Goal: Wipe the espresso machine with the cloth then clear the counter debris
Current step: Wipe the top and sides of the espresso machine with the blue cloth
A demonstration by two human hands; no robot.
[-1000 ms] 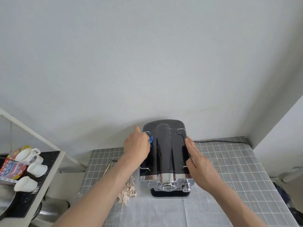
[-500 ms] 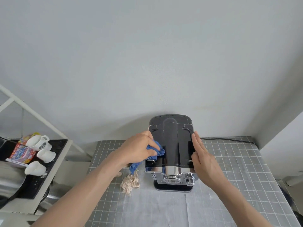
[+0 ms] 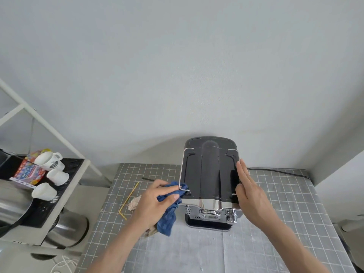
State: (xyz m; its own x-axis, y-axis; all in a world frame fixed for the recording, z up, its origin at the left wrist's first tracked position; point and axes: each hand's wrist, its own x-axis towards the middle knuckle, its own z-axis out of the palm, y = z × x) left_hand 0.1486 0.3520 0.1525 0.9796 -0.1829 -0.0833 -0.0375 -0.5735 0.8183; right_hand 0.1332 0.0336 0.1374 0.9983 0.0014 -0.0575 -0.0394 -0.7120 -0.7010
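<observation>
A: Head view. Where's everything?

B: The machine (image 3: 209, 182) stands at the back of the counter (image 3: 275, 213), against the wall. The left hand (image 3: 155, 203) grips the blue cloth (image 3: 170, 205), bunched against the machine's left top edge by the chrome rail; a tail of it hangs down. The right hand (image 3: 250, 194) lies flat, fingers straight, on the right top edge.

A: And the debris?

B: Left of the machine: a crumpled scrap (image 3: 134, 202), a bent yellow straw (image 3: 129, 198), a thin dark stick (image 3: 147, 179). None of it cleared yet.

A: How to wipe well here?

B: I'd say brace with the right hand so the machine doesn't slide, spread the cloth flatter, and run it along the rail and down the side. The glossy top will likely show streaks, so overlap the passes.
</observation>
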